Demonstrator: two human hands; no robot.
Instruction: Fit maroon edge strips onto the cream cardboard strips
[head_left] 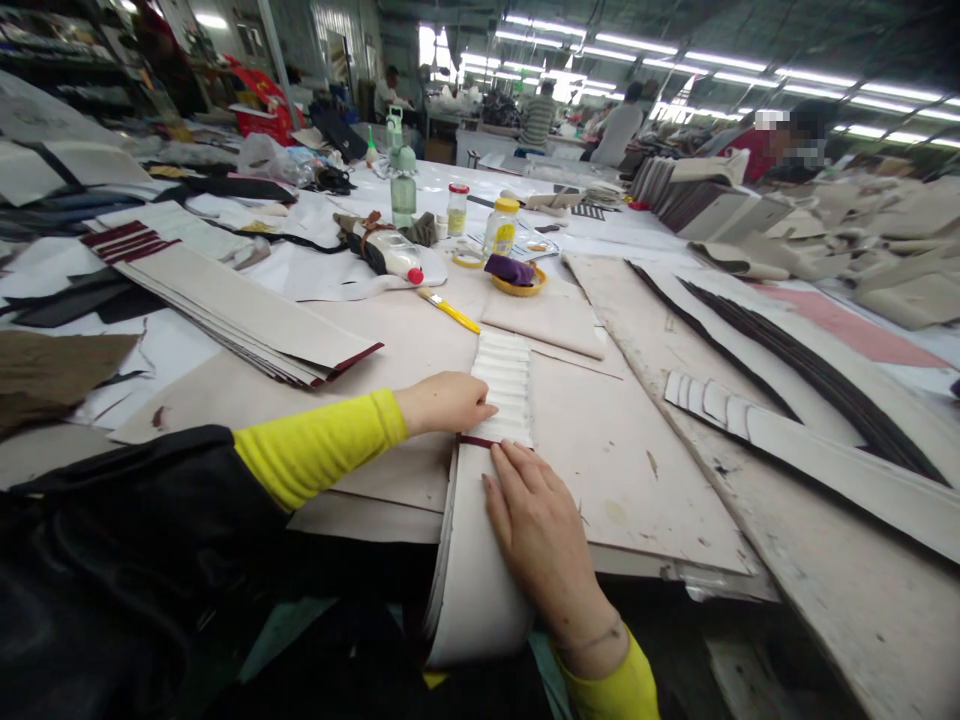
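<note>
A stack of long off-white strips (480,560) hangs over the near table edge in a curve. Its far ends are fanned out in pale steps (504,375), and a dark red band (477,441) crosses the top strip. My left hand (448,402) is closed, its fingers curled over the left side of the fanned ends; whatever they hold is hidden. Flat on the top strip lies my right hand (541,520), fingers stretched out, with the fingertips beside the red band. Beyond the stack is a brush with a yellow handle (450,311).
Red-edged strips (255,300) lie stacked at left. Behind the brush are a yellow dish (519,284) with purple cloth, a yellow-lidded jar (502,228), a lying bottle (391,250) and a green bottle (403,190). Pale strips (810,460) lie right. People work farther back.
</note>
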